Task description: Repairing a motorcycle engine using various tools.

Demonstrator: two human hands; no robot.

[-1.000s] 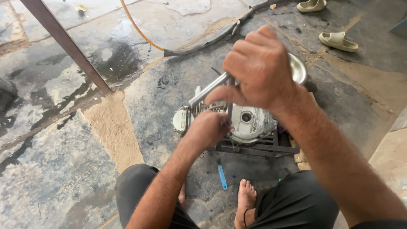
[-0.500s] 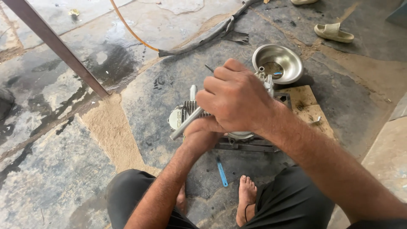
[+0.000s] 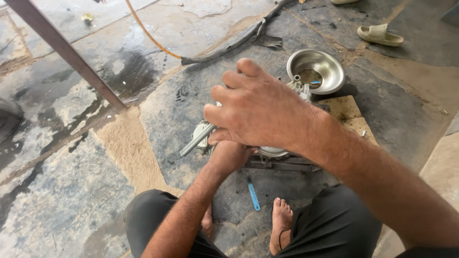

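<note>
Bare metal sits under my hands: my right hand (image 3: 258,112) is clenched around a slim silver tool handle (image 3: 196,140) that pokes out below my knuckles toward the left, while my left hand (image 3: 230,156) reaches in beneath it and presses against the engine part (image 3: 273,152); whether it grips anything I cannot tell, since the right hand covers it. The part rests on the stone floor (image 3: 95,157) just ahead of my bare foot (image 3: 279,224), on a dark flat metal base (image 3: 282,164). I judge this as the turning step on a fastener, and the next move would call for steady pressure from the lower hand as the handle swings. The casting looks pale, rounded and dull. Just beyond it stands a shiny steel bowl (image 3: 316,70) holding small bits. A thin blue tool (image 3: 253,193) lies on the floor near my foot. The slabs are rough, stained, partly wet; a pale sandal (image 3: 380,35) lies well apart.
</note>
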